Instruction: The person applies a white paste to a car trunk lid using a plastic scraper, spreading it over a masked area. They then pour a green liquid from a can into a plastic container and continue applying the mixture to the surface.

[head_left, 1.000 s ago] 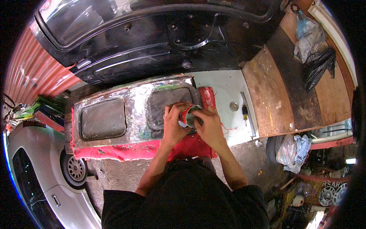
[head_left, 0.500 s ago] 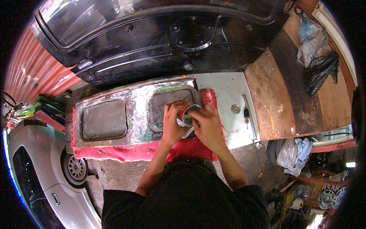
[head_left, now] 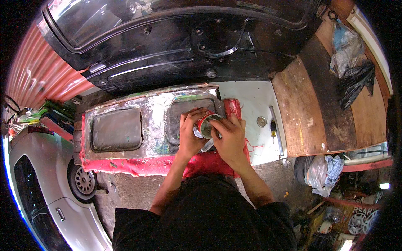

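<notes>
Over the right recess of a worn metal panel (head_left: 151,125) I hold a small red can (head_left: 206,124) with a dark greenish top. My left hand (head_left: 190,138) grips the can from the left. My right hand (head_left: 228,142) is closed on it from the right, with fingers bent over its top; whether they are inside cannot be made out. A pale, narrow piece (head_left: 207,145) shows between my hands, too small to name. The panel lies on a red padded cloth (head_left: 121,165), which shows along its front and at both ends.
Above are a black vehicle panel (head_left: 167,37) and corrugated red sheet (head_left: 42,67). Right are a white board (head_left: 247,100) with a screwdriver (head_left: 273,131), a metal bar, a round metal piece, wooden boards (head_left: 301,113), hanging bags (head_left: 349,58) and a tire. A silver car (head_left: 67,224) stands left.
The whole view has shifted slightly, with the bench and panels appearing a little further right. My hands stay around the can, with only slight movement of the fingers at its top.
</notes>
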`<act>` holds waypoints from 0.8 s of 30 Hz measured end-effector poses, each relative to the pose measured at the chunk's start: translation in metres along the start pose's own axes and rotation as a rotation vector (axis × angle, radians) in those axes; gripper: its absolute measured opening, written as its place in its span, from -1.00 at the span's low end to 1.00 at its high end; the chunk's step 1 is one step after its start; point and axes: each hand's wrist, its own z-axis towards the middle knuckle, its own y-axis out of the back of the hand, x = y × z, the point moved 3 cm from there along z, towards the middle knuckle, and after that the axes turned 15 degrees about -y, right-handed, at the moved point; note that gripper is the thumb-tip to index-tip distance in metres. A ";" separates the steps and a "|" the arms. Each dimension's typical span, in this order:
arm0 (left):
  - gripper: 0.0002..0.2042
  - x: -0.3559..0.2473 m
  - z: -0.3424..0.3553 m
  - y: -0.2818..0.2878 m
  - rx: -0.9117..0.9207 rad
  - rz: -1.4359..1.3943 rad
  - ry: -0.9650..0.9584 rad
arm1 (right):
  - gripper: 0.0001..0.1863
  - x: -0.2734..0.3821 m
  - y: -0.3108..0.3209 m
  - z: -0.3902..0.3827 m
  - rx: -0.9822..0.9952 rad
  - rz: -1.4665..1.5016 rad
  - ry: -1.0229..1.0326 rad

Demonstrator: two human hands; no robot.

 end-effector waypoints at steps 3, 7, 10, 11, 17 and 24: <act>-0.34 -0.002 -0.002 0.000 -0.042 0.046 -0.026 | -0.69 0.004 -0.001 -0.003 -0.045 -0.029 -0.036; -0.35 -0.001 -0.010 -0.004 -0.101 0.108 -0.036 | -0.63 0.001 -0.007 -0.007 -0.010 0.002 -0.096; -0.38 -0.008 -0.007 -0.004 -0.103 0.184 -0.077 | -0.61 0.005 -0.007 -0.010 -0.010 0.022 -0.114; -0.38 -0.007 -0.008 -0.004 -0.106 0.187 -0.083 | -0.60 0.005 -0.008 -0.009 0.008 0.053 -0.140; -0.36 -0.006 -0.015 -0.004 -0.086 0.236 -0.092 | -0.57 0.001 -0.010 -0.010 0.091 0.252 -0.284; -0.37 -0.004 -0.022 -0.005 -0.030 0.289 -0.126 | -0.60 -0.012 -0.019 -0.015 0.147 0.456 -0.439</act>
